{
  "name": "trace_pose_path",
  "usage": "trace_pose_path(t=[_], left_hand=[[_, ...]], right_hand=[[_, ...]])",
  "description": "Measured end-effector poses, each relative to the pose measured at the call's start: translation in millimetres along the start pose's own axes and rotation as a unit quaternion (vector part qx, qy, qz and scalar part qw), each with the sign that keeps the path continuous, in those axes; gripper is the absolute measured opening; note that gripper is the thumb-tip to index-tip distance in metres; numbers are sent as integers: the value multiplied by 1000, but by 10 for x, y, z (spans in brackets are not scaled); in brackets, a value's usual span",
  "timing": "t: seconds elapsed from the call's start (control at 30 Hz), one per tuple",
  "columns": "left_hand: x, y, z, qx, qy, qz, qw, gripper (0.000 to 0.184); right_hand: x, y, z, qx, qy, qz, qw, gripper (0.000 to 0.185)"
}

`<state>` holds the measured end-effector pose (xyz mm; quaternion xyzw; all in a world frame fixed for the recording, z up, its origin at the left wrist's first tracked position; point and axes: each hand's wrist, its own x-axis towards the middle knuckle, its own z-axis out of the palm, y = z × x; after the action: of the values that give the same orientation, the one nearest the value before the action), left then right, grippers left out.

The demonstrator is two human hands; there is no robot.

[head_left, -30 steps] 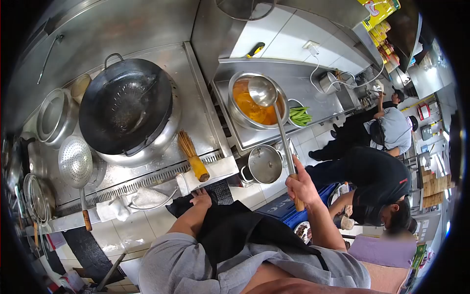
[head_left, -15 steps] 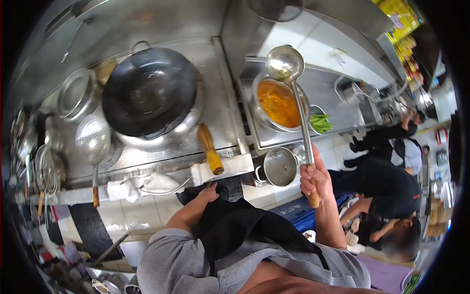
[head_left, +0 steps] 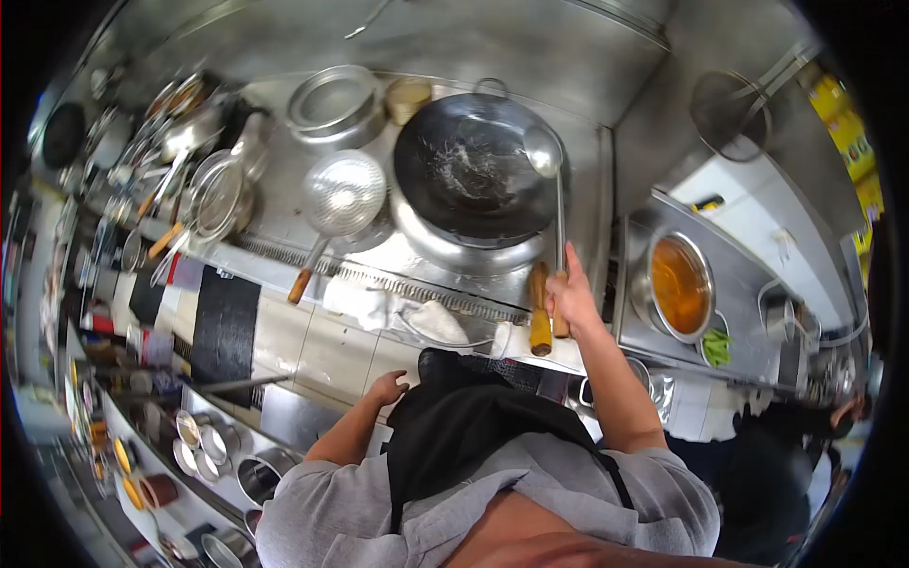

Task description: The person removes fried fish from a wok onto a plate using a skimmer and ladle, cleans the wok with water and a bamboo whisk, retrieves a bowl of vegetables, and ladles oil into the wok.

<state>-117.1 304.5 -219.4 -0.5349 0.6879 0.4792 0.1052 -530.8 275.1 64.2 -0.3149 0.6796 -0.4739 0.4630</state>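
Observation:
My right hand (head_left: pixel 571 301) grips the wooden handle of a long metal ladle (head_left: pixel 559 213), its index finger stretched along the shaft. The ladle's bowl is over the right inner side of a black wok (head_left: pixel 450 175), which holds some clear, bubbling-looking liquid. Right beside that hand lies a bamboo wok brush (head_left: pixel 539 317) with a yellow handle end. My left hand (head_left: pixel 388 386) hangs low near my black apron (head_left: pixel 492 426), holding nothing, its fingers slightly apart. Left of the wok rests a perforated skimmer (head_left: pixel 345 194) with a wooden handle.
Right of the stove stand a pot of orange broth (head_left: pixel 682 284) and a bowl of green vegetables (head_left: pixel 717 346). A metal basin (head_left: pixel 331 99) sits behind the skimmer. White cloths (head_left: pixel 434 322) lie along the stove's front edge. A co-worker in dark clothes (head_left: pixel 767 473) is at the lower right.
My right hand has brought the ladle left, from beside the broth pot to over the wok. Liquid now shows in the wok. The view has turned rightward-shifting, and my left hand has come away from the stove edge.

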Motion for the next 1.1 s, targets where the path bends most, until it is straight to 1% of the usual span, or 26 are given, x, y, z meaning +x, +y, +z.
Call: trace_pose_path(t=[0.03, 0.07, 0.1, 0.13, 0.17, 0.2, 0.23, 0.27, 0.3, 0.37, 0.43, 0.5, 0.57, 0.6, 0.67, 0.7, 0.73, 0.77, 0.8, 0.83, 0.9, 0.93, 0.97, 1.0, 1.03, 1.1], left_hand=[[-121, -81, -12, -53, 23, -23, 998, 59], [-183, -219, 27, -42, 75, -9, 996, 58], [-260, -209, 14, -59, 93, -22, 994, 58], [-386, -164, -48, -89, 101, -43, 990, 56], [-516, -157, -70, -123, 110, -69, 984, 55], [-523, -202, -11, -112, 136, -36, 984, 54], [-513, -265, 74, -105, 170, -16, 980, 52], [-511, -247, 125, -109, 190, -2, 976, 51], [-576, -102, 101, -133, 175, -42, 975, 51], [-777, 152, 122, -148, 247, -43, 957, 48], [-1269, 428, 95, -178, 285, -70, 939, 46], [-1556, 615, 140, -241, 331, -46, 911, 45], [-1814, 616, 322, -261, 337, -63, 903, 43], [-1875, 558, 412, -266, 348, -59, 897, 45], [-2027, 469, 529, -282, 342, -81, 893, 46], [-2113, 452, 521, -287, 346, -82, 890, 46], [-2202, 450, 471, -308, 354, -101, 877, 47], [-2260, 415, 429, -328, 362, -119, 864, 47], [-2255, 297, 425, -329, 373, -120, 859, 47], [-2324, 231, 364, -329, 379, -119, 857, 47], [-2516, 95, 186, -298, 416, -111, 852, 46], [-2605, -23, 133, -301, 419, -110, 850, 46], [-2694, -168, 83, -334, 453, -99, 821, 46], [-2788, -310, 28, -365, 486, -87, 790, 45], [-2950, -373, -71, -366, 482, -84, 792, 45], [-3312, -467, -344, -449, 513, -69, 728, 45]], right_hand=[[-81, 84, 93, -9, -21, -2, 1000, 89], [-135, 191, 148, 35, -44, 16, 998, 89], [-115, 247, 194, 77, -71, 38, 994, 88], [-42, 253, 214, 67, -99, 38, 992, 88], [58, 276, 189, 151, -121, 72, 978, 83], [224, 315, 168, 228, -151, 115, 955, 79], [580, 432, 69, 345, -261, 139, 891, 71], [794, 409, 125, 421, -252, 136, 861, 67], [973, 335, 186, 430, -249, 146, 856, 65], [1188, 358, 365, 202, -182, 50, 961, 56], [1238, 545, 419, 23, -110, -12, 994, 66], [1115, 625, 251, -13, -102, -43, 994, 75], [583, 408, 35, 20, -129, 35, 991, 78], [581, 402, -98, 17, -139, 36, 990, 78], [554, 421, -290, 166, -210, 105, 958, 79], [545, 415, -254, 161, -215, 104, 957, 79], [542, 401, -199, 70, -203, 72, 974, 79], [551, 392, -130, -20, -188, 38, 981, 79], [658, 459, -138, -202, -169, -9, 965, 82], [945, 702, -236, -270, -184, -150, 933, 84], [1570, 1231, -461, -407, -107, -438, 795, 87], [1346, 1077, -444, -453, -113, -369, 804, 91], [1017, 838, -313, -457, -113, -371, 800, 91], [711, 630, -134, -542, -94, -294, 782, 91], [479, 494, 42, -620, -70, -207, 754, 91], [365, 537, 209, -659, -23, -157, 735, 90]])
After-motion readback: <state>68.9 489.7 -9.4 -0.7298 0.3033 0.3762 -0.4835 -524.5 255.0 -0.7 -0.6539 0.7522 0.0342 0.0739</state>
